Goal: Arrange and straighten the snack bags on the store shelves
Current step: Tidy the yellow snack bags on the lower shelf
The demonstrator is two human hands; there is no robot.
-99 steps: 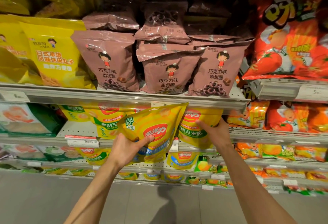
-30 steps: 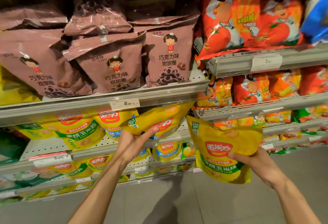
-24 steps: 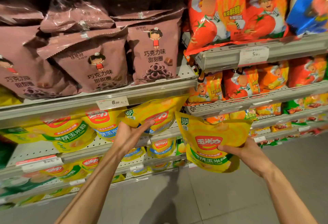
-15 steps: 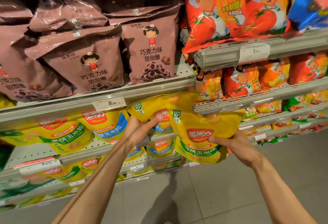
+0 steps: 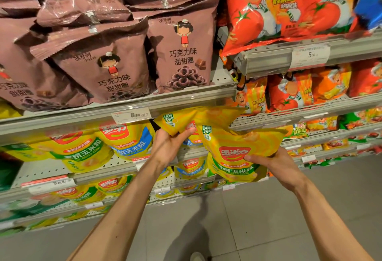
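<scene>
Snack bags fill the shelves. Your right hand (image 5: 275, 164) grips a shiny yellow corn snack bag with a green band (image 5: 237, 153) out in front of the grey metal shelf edge (image 5: 186, 101). Your left hand (image 5: 167, 147) pinches another yellow bag (image 5: 186, 118) just under that edge. Both bags touch. Grey floor (image 5: 258, 209) lies open below.

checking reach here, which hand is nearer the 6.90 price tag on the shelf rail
Left. The left hand grips a yellow bag just below and right of the 6.90 price tag; the right hand holds another bag farther right and lower.
</scene>
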